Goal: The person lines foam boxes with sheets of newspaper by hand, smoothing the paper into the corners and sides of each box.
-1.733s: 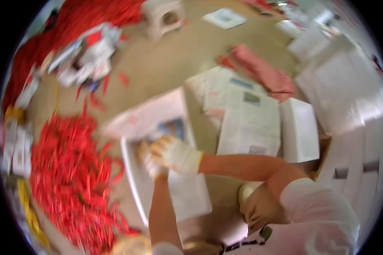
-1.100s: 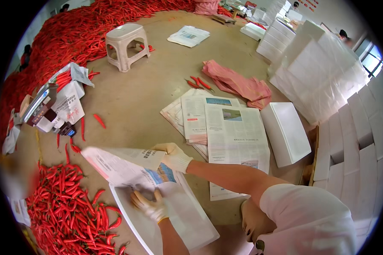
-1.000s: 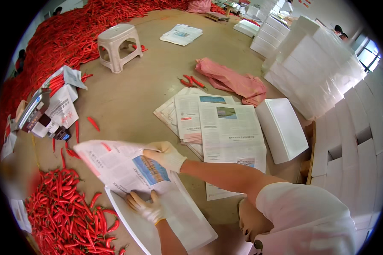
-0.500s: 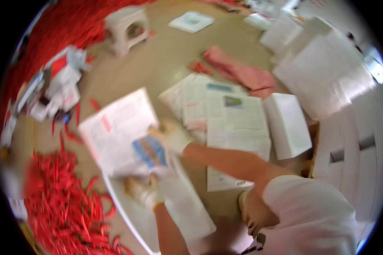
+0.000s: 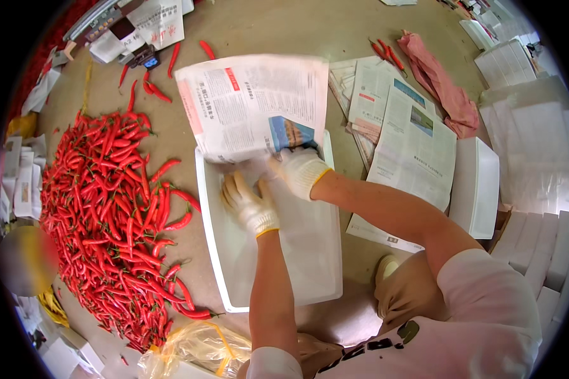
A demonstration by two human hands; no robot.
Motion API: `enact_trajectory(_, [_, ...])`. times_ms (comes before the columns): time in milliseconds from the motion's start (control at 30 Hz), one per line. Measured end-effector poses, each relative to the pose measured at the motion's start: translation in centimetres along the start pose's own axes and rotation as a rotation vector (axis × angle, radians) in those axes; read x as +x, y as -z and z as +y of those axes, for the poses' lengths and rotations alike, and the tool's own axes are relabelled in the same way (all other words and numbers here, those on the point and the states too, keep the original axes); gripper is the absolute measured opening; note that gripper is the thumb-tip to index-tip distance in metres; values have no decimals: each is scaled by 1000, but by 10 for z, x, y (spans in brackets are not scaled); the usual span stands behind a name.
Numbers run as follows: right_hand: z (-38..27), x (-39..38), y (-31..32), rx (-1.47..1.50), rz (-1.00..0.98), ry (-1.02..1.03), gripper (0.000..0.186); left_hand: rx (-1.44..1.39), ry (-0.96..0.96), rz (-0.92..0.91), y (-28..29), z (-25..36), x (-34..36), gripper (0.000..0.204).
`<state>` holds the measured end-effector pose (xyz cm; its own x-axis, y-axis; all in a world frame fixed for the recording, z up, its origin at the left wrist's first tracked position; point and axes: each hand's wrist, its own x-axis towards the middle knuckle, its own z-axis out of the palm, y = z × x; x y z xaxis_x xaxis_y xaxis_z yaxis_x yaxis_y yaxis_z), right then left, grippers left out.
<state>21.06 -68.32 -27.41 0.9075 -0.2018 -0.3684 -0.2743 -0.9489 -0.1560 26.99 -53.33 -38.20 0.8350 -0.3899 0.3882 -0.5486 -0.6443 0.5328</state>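
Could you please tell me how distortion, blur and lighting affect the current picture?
Head view: black corners and bent edges toward the fisheye rim; a round blurred patch at far left; chili pile fairly sharp; pale sheen on the plastic-wrapped stack at right.

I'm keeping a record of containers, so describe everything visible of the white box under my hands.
The box is white, rectangular and open-topped, with smooth walls of what looks like foam or plastic. It stands upright on the floor, between red chilies on the left and newspapers on the right. A paper sheet covers its far end, hiding most of that rim. Your gloved left hand and right hand reach inside; whether they touch it can't be told.
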Motion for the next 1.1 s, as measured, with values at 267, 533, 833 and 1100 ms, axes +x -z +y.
enact_trajectory(267, [0, 1, -4, 242, 377, 256, 26, 181, 16, -90, -2, 7, 4, 54])
enact_trajectory(533, [17, 30, 48, 118, 393, 12, 36, 186, -28, -55, 12, 12, 11, 66])
enact_trajectory(833, [38, 32, 70, 194, 29, -8, 59, 283, -72, -74, 13, 9, 12, 66])
enact_trajectory(1100, [233, -187, 36, 520, 695, -627, 71, 283, -183, -15, 0, 2, 5, 66])
